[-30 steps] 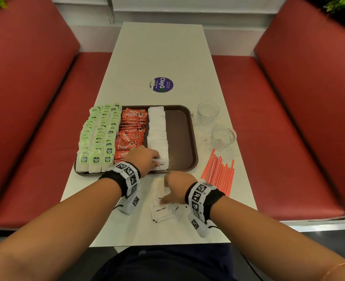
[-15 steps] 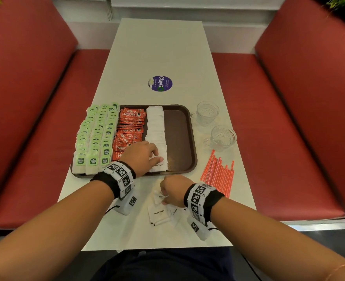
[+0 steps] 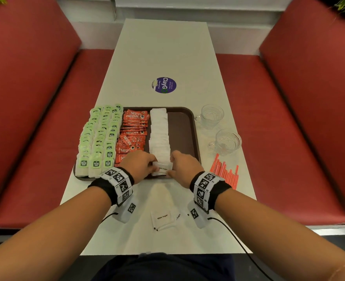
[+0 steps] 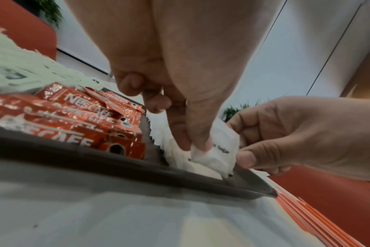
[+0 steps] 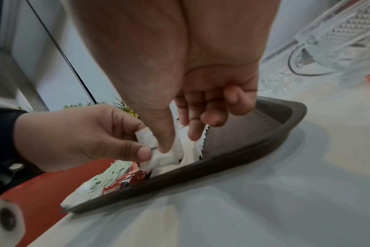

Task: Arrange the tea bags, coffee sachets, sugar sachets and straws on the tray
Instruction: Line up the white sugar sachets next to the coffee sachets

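On the brown tray (image 3: 190, 126), green tea bags (image 3: 98, 138) fill the left, red coffee sachets (image 3: 134, 130) sit beside them, then a white sugar row (image 3: 159, 134). The left hand (image 3: 140, 164) and right hand (image 3: 184, 166) each pinch one sugar sachet (image 3: 163, 168) at the row's near end. Orange straws (image 3: 226, 171) lie right of the tray
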Available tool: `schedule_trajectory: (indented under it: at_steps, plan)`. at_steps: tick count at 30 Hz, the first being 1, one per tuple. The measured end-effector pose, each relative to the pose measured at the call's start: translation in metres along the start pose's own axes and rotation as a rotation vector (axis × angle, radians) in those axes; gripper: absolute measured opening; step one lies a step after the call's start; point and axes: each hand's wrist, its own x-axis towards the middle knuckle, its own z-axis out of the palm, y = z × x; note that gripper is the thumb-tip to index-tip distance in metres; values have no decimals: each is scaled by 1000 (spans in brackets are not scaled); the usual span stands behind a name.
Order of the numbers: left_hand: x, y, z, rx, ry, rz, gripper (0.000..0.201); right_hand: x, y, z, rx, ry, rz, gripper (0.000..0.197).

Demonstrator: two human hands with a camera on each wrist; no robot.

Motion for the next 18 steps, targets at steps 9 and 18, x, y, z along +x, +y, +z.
schedule_trajectory:
  at_steps: [9,18]
  plan:
    - [4,7,12,164,20,-167,38,14,4,17,-178,-127,84,24]
    - [10,12,6,163,22,-187,40,24,-4,10,-185,-142,87,24]
